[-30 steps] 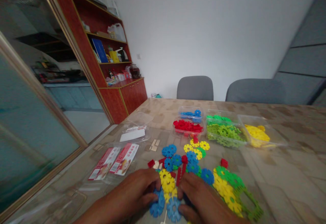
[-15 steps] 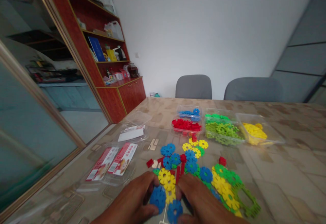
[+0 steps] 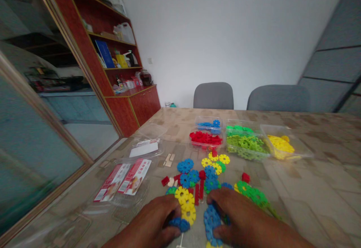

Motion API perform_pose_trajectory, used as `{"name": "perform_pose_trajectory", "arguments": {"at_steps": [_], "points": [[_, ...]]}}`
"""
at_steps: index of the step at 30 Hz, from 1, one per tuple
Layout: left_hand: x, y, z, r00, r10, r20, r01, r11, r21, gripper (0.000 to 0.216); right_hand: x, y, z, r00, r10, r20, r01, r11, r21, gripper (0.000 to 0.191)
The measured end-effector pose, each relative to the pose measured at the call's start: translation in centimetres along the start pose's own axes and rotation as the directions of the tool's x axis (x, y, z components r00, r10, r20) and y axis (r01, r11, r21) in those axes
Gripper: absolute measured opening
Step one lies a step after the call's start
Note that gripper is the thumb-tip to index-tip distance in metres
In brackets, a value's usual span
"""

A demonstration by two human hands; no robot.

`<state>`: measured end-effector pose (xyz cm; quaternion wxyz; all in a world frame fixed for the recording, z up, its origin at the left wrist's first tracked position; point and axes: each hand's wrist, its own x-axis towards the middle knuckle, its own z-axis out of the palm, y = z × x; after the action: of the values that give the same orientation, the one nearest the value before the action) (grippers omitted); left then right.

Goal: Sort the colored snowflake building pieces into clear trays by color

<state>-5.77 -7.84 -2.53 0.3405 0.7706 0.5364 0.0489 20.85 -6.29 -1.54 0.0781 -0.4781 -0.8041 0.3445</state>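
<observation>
My left hand (image 3: 158,219) is curled at the near table edge, its fingers closed on a blue snowflake disc (image 3: 179,224). My right hand (image 3: 237,214) is closed round a stack of blue discs (image 3: 211,221) held on edge. Between them lie joined yellow discs (image 3: 186,203). Beyond the hands spreads a loose pile of blue, yellow, red and green discs (image 3: 203,174). Green joined pieces (image 3: 252,194) lie just right of my right hand.
Clear tubs at the table's middle hold blue (image 3: 210,123), red (image 3: 205,139), green (image 3: 246,142) and yellow (image 3: 280,144) pieces. Clear lids and printed cards (image 3: 128,180) lie to the left. Two grey chairs (image 3: 213,95) stand behind the table, a red shelf unit (image 3: 113,63) at the left wall.
My right hand has shifted right and lifted blue discs upright, covering the yellow-green chain. My left hand has drawn its blue disc lower. The view has tilted slightly.
</observation>
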Motion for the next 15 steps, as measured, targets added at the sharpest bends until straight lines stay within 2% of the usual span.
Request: {"name": "perform_pose_trajectory", "arguments": {"at_steps": [3, 9, 12, 15], "points": [[0.6, 1.1, -0.4, 0.999, 0.024, 0.036, -0.024, 1.000, 0.004, 0.016, 0.1, -0.5, 0.0, 0.997, 0.065, 0.038, -0.065, 0.998, 0.011, 0.042], [2.8, 3.7, -1.0, 0.986, 0.156, 0.063, -0.156, 0.988, 0.000, 0.014, 0.2, -1.3, -0.2, 0.997, 0.052, 0.065, -0.058, 0.994, 0.096, 0.032], [3.4, 4.1, -0.6, 0.988, 0.137, 0.072, -0.133, 0.990, -0.055, 0.012, 0.3, -1.0, -0.8, 0.994, 0.060, 0.093, -0.072, 0.987, 0.142, 0.031], [3.5, 3.7, 0.1, 0.992, 0.090, 0.087, -0.081, 0.991, -0.102, 0.013, -0.5, 0.7, -1.7, 0.995, 0.057, 0.082, -0.068, 0.989, 0.130, 0.036]]}}
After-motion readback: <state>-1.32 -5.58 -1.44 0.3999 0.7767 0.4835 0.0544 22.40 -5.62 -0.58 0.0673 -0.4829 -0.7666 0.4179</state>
